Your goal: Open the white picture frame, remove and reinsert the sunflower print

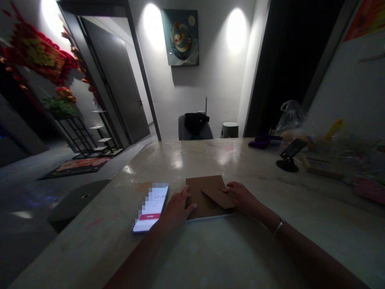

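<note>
A flat brown square item (195, 200) with a pale lower edge lies on the table in front of me. On top of it, toward its right side, a smaller brown folded piece (219, 196) sits at an angle. My left hand (179, 206) rests at the left edge of the square with its fingers apart. My right hand (240, 196) has its thumb and fingers closed on the right end of the folded piece. Left of my left hand lies a phone (153, 206) with its screen lit.
The pale stone table (192, 249) spreads around the hands. At the right stand a black phone stand (290, 156), a purple item (260, 142) and clutter with a clear plastic bag (290, 116). A chair (182, 130) is beyond the far edge.
</note>
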A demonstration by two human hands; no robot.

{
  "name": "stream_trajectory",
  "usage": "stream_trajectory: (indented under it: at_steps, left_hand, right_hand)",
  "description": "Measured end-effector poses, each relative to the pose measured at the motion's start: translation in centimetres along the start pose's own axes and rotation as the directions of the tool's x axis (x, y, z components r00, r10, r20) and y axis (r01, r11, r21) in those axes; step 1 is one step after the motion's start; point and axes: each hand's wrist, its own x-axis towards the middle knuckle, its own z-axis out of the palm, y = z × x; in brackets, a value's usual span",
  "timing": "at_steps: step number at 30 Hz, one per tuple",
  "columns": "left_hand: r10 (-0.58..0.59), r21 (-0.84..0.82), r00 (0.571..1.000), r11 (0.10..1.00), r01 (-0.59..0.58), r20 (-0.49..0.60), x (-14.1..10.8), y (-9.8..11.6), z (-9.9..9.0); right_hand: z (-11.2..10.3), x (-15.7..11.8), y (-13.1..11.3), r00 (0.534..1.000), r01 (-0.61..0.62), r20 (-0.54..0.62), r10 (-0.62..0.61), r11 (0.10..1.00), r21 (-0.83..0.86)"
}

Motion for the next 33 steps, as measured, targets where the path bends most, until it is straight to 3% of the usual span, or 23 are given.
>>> stream_trajectory:
  at_steps: [5,11,19,22,25,30,33]
  left_hand:
    - [0.054,0.104,0.998,0.993,-0.05,-0.038,0.6,-0.4,0.6]
    - [0.039,0.152,0.999,0.988,-0.034,-0.034,0.5,-0.4,0.7]
    - [0.053,0.185,0.996,0.982,-0.039,-0.069,-0.6,1.1,0.3]
    - [0.05,0.171,0.995,0.985,-0.035,-0.085,-0.6,1.4,0.4]
    - [0.038,0.13,0.992,0.991,-0.022,-0.117,-0.3,1.0,0.7]
    - [-0.013,0.088,0.976,0.996,0.033,-0.218,0.8,-0.6,1.0]
    - [-0.052,0.131,0.97,0.988,0.084,-0.236,1.1,-1.4,1.0]
  right_hand:
    - [0.8,0.3,0.3,0.993,0.118,-0.002,-0.119,0.991,-0.055]
    - [1.1,0.2,0.6,0.992,0.123,0.066,-0.111,0.97,-0.209]
    - [0.1,-1.0,-0.3,0.994,0.092,0.084,-0.076,0.975,-0.2]
    - [-0.1,-1.1,-0.3,0.997,0.074,0.025,-0.071,0.989,-0.129]
    - [-0.3,-0.7,-0.1,0.997,0.016,-0.082,-0.011,0.998,0.067]
    - [-0.4,0.3,0.4,0.971,-0.145,-0.122,0.206,0.912,0.384]
    - [-0.1,0.4,0.0,0.959,-0.133,-0.166,0.229,0.883,0.45]
